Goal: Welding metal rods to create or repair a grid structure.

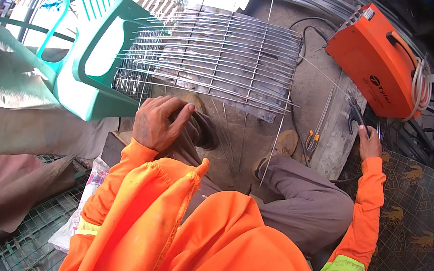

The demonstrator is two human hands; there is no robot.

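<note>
My left hand (pixel 159 123) rests on my left knee, thumb apart and fingers loosely bent, holding nothing. Out to the right, my right hand (pixel 369 144) grips the handle of a dark electrode holder (pixel 355 114) beside the welding machine. In front of my legs lies a grille of thin metal rods (pixel 225 51), many running crosswise over a few lengthwise ones. Beneath it is a grey metal sheet (pixel 258 111). One thin rod (pixel 274 145) stretches from the grille's near right corner toward my right shoe.
An orange welding machine (pixel 378 65) stands at the far right, a pale cable coiled at its handle. Orange-handled pliers (pixel 313 143) lie near my right foot. A mint-green plastic chair (pixel 78 55) stands left. A dark printed board (pixel 406 224) lies right; wire mesh (pixel 32 245) lies lower left.
</note>
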